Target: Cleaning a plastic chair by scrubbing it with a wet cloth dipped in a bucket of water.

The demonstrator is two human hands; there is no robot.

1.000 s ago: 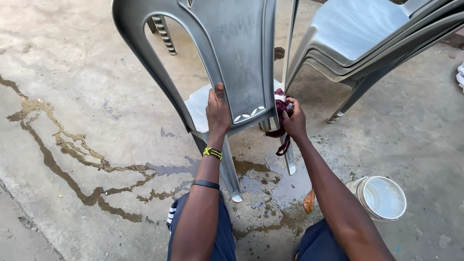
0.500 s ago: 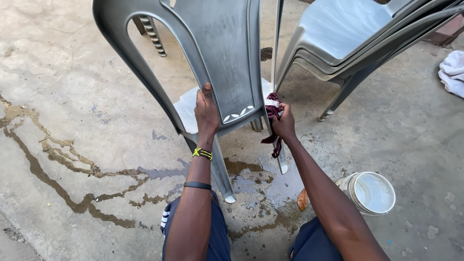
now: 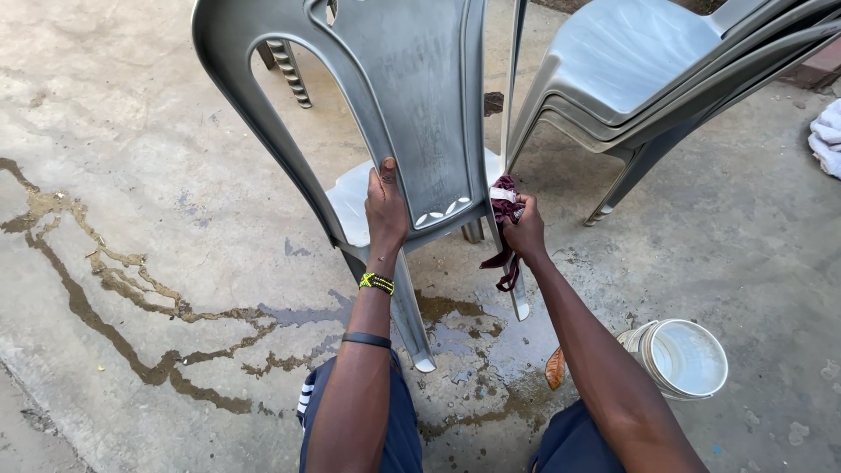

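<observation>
A grey plastic chair (image 3: pixel 412 105) stands in front of me with its back toward me. My left hand (image 3: pixel 385 210) is flat against the lower part of the backrest, gripping it. A yellow-black bracelet and a black band sit on that wrist. My right hand (image 3: pixel 526 232) holds a dark red cloth (image 3: pixel 504 241) pressed to the chair's right rear leg, and the cloth's ends hang down below the hand.
A stack of grey plastic chairs (image 3: pixel 648 79) stands at the upper right. A white bucket (image 3: pixel 683 359) sits on the concrete by my right knee. A white cloth (image 3: pixel 825 136) lies at the right edge. Water (image 3: pixel 131 289) runs across the wet concrete floor to the left.
The view has shifted a little between frames. My right hand with the cloth has stayed at the right rear leg, moving slightly along it. My left hand keeps its hold on the backrest.
</observation>
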